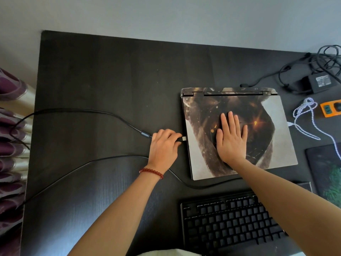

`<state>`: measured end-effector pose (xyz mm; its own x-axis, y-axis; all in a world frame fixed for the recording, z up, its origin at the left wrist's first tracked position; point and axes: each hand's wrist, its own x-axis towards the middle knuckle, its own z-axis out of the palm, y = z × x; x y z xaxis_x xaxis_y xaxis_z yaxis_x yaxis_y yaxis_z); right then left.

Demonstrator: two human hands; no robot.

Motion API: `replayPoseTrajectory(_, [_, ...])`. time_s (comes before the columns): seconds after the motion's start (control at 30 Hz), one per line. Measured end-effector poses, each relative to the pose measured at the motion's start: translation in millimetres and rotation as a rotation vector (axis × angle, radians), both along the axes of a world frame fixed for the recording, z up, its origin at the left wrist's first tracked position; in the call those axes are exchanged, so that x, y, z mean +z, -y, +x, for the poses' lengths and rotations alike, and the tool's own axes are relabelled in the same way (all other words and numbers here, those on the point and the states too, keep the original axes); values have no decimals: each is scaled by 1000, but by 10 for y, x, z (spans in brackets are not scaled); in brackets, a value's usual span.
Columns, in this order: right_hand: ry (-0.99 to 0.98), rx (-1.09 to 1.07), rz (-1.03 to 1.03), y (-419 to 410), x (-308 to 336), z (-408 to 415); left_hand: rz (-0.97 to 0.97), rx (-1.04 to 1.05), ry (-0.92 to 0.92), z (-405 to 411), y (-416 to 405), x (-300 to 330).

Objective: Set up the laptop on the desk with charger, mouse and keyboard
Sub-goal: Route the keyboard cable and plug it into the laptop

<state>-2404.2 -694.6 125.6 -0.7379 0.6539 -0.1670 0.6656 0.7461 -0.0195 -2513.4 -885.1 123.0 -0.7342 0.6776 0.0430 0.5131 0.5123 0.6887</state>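
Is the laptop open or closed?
Closed. The laptop lid lies flat, its picture cover facing up, and the right hand rests flat on top.

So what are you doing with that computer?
A person is plugging a cable in. The left hand pinches a USB plug right at the left edge of the closed laptop; whether it is in yet is hard to tell. The right hand lies flat on the lid, holding it steady. A keyboard sits in front, and a charger brick lies at the back right.
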Motion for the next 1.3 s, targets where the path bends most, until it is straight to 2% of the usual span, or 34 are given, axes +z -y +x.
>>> replayPoseTrajectory(0.27, [-14,-3,-7,6,18,4,25,55,62,20,-3,-37])
replayPoseTrajectory(0.6, [-15,-8,-7,6,22,4,38,27,101,13,-32,-47])
replayPoseTrajectory(0.77, [-8,-8,-5,5,24,4,5,-39,64,-47,-19,6])
replayPoseTrajectory(0.87, [-7,-3,-4,4,21,8,-50,-83,-20,-65,-11,32])
replayPoseTrajectory(1.0, [-6,-5,-1,8,20,3,-101,-41,-69,-123,54,58])
replayPoseTrajectory(1.3, [-28,-9,-6,11,27,5,-88,-23,213,-146,-20,84])
